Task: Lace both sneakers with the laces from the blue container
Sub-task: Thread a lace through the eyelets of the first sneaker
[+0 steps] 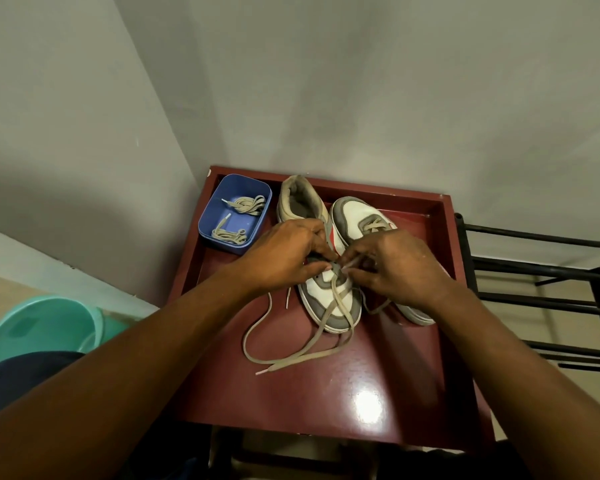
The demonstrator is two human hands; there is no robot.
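Two white-and-grey sneakers lie side by side on a dark red table (326, 393). The left sneaker (326, 303) points its toe toward me; the right sneaker (355, 216) points away. My left hand (281, 254) grips the left sneaker by its eyelet area. My right hand (395, 268) pinches the tip of a beige lace (291, 358) at an eyelet. Loose lengths of that lace trail over the toe onto the table. A blue container (219, 216) at the back left holds two bundled beige laces (246, 206).
The table stands in a corner of grey walls. A black metal rack (541, 271) is close on the right. A teal bucket (39, 327) stands on the floor at the left. The table has a raised rim at the back and sides.
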